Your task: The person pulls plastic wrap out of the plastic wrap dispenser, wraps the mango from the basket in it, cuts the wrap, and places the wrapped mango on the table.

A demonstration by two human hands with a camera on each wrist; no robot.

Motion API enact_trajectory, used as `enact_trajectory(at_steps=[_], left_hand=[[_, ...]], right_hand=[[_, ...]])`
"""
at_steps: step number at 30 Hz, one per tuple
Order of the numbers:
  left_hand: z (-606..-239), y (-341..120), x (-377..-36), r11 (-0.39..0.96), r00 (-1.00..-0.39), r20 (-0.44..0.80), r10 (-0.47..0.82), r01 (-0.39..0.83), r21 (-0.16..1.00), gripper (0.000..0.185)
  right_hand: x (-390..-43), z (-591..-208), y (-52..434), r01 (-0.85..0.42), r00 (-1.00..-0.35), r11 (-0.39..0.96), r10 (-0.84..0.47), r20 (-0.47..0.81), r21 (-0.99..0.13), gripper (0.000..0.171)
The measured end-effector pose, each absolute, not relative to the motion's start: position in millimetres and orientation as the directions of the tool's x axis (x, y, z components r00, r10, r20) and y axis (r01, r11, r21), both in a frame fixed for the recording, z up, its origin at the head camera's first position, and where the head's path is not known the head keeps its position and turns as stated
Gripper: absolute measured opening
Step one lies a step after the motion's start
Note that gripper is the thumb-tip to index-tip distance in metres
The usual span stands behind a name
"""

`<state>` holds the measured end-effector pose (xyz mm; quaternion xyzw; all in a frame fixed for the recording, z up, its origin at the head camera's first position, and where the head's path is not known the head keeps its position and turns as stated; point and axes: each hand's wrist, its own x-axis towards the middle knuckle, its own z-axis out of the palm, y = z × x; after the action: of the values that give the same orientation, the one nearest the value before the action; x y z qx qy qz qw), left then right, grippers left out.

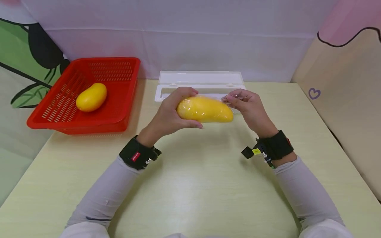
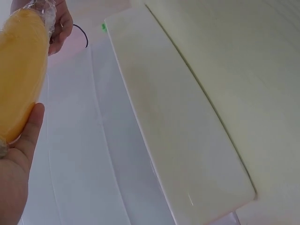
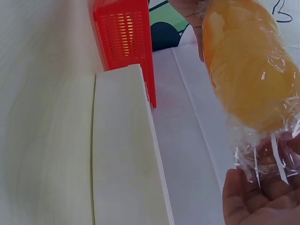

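Note:
A yellow mango, wrapped in shiny clear plastic film, is held up over the table. My left hand grips its left end, thumb below and fingers over the top. At the other end my right hand pinches the loose, crumpled film that sticks out past the mango's tip. In the left wrist view the mango reaches from the left hand's fingers up to the bunched film. Behind both hands stands a white plastic wrap dispenser box with its lid raised.
On the left of the table stands a red slotted basket. A second mango, yellow and without visible film, lies in it. A pale cloth wall closes off the back, and a printed panel stands along the right side.

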<state>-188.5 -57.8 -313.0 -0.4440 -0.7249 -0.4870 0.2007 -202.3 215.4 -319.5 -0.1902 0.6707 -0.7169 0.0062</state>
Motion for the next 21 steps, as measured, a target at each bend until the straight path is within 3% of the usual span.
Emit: enact_trajectory(at_steps=[5,10,21], left_hand=[[-319,-56,-191,0.129,-0.523,0.718,0.46,0.839,0.529,0.081],[-326,-54,-194,0.126,-0.552,0.701,0.452,0.817,0.563,0.08],[-337,-51,-194,0.14,-0.706,0.61,0.36,0.687,0.713,0.07]], right_hand=[[-199,-317,217,-0.276,-0.923,-0.128,-0.243,0.3,-0.953,0.018],[-197,-314,215,-0.302,-0.903,-0.252,-0.234,0.36,-0.92,0.017],[-191,-314,208,-0.389,-0.871,-0.393,-0.138,0.471,-0.833,0.01]])
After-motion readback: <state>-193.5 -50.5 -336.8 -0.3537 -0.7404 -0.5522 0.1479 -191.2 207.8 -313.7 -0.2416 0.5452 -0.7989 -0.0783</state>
